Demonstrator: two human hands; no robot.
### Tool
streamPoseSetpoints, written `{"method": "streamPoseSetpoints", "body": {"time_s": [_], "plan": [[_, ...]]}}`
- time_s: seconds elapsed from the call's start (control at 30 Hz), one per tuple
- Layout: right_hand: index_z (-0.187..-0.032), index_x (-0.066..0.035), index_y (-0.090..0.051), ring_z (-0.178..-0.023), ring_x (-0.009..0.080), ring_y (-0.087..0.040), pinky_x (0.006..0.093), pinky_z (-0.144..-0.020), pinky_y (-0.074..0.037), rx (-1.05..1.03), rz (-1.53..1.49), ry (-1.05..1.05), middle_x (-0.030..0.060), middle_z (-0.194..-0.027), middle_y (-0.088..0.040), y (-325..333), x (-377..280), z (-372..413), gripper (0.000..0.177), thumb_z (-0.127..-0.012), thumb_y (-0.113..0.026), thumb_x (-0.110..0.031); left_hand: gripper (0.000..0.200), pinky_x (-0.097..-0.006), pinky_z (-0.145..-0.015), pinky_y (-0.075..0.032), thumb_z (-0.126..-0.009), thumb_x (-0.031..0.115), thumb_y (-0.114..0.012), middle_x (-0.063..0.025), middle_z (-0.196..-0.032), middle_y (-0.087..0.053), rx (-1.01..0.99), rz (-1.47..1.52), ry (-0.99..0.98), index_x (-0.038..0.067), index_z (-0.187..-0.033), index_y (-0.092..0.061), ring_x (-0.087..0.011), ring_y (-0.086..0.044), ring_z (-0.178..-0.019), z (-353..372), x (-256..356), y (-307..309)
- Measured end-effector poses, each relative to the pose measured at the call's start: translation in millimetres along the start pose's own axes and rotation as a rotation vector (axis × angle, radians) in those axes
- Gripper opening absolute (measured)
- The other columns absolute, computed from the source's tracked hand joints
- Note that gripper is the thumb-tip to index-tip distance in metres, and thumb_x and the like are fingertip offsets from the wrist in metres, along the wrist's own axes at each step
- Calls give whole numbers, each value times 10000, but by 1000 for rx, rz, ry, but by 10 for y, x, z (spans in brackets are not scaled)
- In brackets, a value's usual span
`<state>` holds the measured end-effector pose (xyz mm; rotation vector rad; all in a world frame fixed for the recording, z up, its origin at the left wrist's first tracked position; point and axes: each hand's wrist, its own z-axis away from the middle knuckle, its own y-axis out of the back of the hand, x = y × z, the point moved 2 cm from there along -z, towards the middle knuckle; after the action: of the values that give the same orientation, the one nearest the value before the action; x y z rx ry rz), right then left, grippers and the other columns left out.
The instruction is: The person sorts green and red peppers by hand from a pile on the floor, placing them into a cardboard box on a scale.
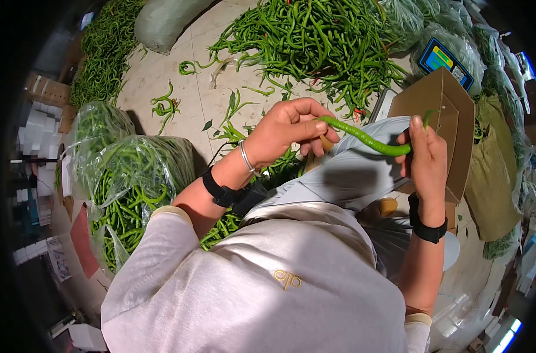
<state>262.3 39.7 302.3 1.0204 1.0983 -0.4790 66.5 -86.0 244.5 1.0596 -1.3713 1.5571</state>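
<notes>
A long, curved green chili pepper (365, 139) stretches between my two hands above my lap. My left hand (288, 130) pinches one end of it between thumb and forefinger. The other end is in my right hand (425, 154), whose thumb presses on top; a thin green tip sticks up beside that thumb. Beyond my hands, a large heap of green chili peppers (318, 44) lies on the floor. An open cardboard box (427, 97) stands just behind my right hand.
Clear plastic bags of green peppers (132, 194) stand at my left. Another pepper pile (106, 50) and a pale sack (165, 23) lie farther back. A scale display (445, 63) is behind the box, an olive sack (493, 170) to the right. Loose peppers (165, 106) dot the floor.
</notes>
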Motion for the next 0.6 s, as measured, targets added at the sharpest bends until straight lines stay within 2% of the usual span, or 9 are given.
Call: {"method": "streamPoseSetpoints", "body": {"time_s": [0.1, 0.13, 0.17, 0.3, 0.37, 0.43, 0.5, 0.57, 0.6], "plan": [[-702, -35, -560, -340, 45, -390, 181, -324, -279, -3, -70, -54, 6, -454, -469, 64, 71, -15, 392, -892, -476, -367, 204, -184, -479, -410, -883, 165, -501, -98, -810, -644, 42, -56, 6, -9, -969, -563, -104, -588, -587, -35, -5, 0], [-728, -51, -586, -344, 28, -372, 164, -325, -253, 0, -157, -90, -14, -466, -464, 70, 111, -15, 340, -878, -508, -347, 213, -182, -468, -404, -886, 182, -496, -97, -797, -644, 24, -17, 64, -7, -943, -576, -102, -584, -576, -46, -15, -7], [-728, -51, -586, -344, 28, -372, 164, -325, -253, 4, -154, -93, -14, -466, -464, 89, 106, -18, 340, -878, -508, -347, 228, -180, -458, -399, -890, 199, -490, -97, -785, -643, 5, 23, 120, -5, -917, -589, -100, -579, -565, -70, -27, -12], [-768, -58, -583, -366, 26, -375, 164, -330, -246, -21, -226, -140, -32, -504, -467, 249, 129, -16, 293, -858, -545, -334, 242, -180, -463, -392, -894, 213, -484, -82, -746, -634, -14, 7, 138, -2, -894, -597, -96, -568, -550, -167, -127, 113], [-787, -55, -564, -380, 31, -397, 169, -330, -257, 230, -138, 17, -10, -521, -484, 419, 64, -23, 298, -866, -532, -340, 223, -180, -474, -387, -890, 199, -490, -61, -732, -623, 179, -21, 15, 1, -914, -590, -90, -558, -553, -224, -195, 351], [-822, -45, -542, -397, 42, -424, 179, -337, -280, 402, -80, -92, 32, -589, -540, 738, 122, -54, 303, -881, -507, -340, 214, -186, -502, -385, -889, 202, -484, -42, -771, -623, 350, 20, -1, 23, -959, -576, -85, -557, -602, -222, -356, 717], [-886, -16, -528, -444, 66, -470, 188, -374, -327, 538, -143, -98, 85, -679, -585, 1124, 287, -96, 317, -897, -477, -329, 211, -193, -517, -390, -892, 204, -475, -35, -787, -625, 528, -44, 102, 38, -975, -577, -85, -554, -611, -97, -572, 1065], [-959, 5, -503, -504, 103, -508, 202, -438, -377, 573, -200, 44, 123, -740, -602, 1549, 581, -134, 317, -901, -468, -305, 207, -205, -518, -394, -892, 198, -470, -33, -806, -624, 626, -130, 249, 44, -981, -574, -81, -551, -619, 105, -934, 1395], [-982, 12, -496, -535, 116, -522, 206, -459, -388, 631, -195, 31, 134, -748, -602, 1710, 688, -141, 317, -902, -465, -293, 166, -217, -529, -416, -882, 174, -484, -44, -801, -618, 644, -144, 305, 43, -939, -568, -99, -555, -622, 231, -1161, 1531]]}}
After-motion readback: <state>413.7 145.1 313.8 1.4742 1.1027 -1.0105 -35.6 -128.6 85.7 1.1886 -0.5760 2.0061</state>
